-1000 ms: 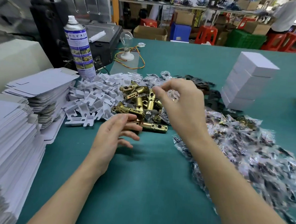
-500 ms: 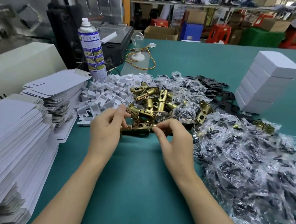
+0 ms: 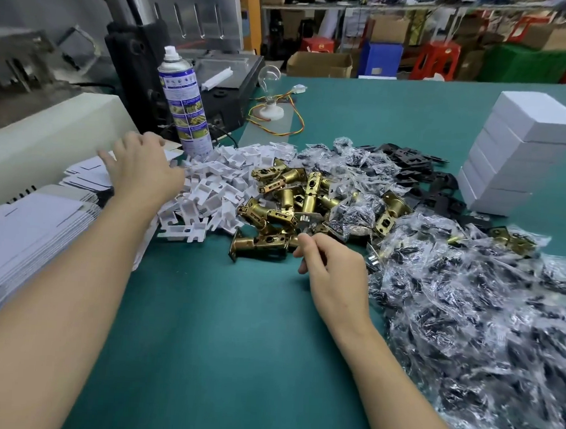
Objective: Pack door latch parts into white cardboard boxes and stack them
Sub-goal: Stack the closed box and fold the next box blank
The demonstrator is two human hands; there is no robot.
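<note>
A brass door latch [image 3: 260, 244] lies on the green table at the front of a pile of brass latches [image 3: 289, 195]. My right hand [image 3: 332, 273] has its fingers curled and pinches the right end of that latch. My left hand [image 3: 142, 167] reaches out to the left with straight, spread fingers over a stack of flat white box blanks [image 3: 85, 175]. Finished white cardboard boxes [image 3: 517, 152] stand stacked at the far right.
White plastic inserts [image 3: 217, 183] are heaped left of the latches. Clear bags of dark screws [image 3: 469, 292] cover the right side, with black plates [image 3: 410, 162] behind them. A spray can [image 3: 182, 102], a light bulb [image 3: 270, 81] and a machine stand at the back left. More blanks [image 3: 26, 225] are piled at the left edge.
My left hand let go of the brass latch and moved left and back to the flat box blanks. My right hand stays at the latch's right end.
</note>
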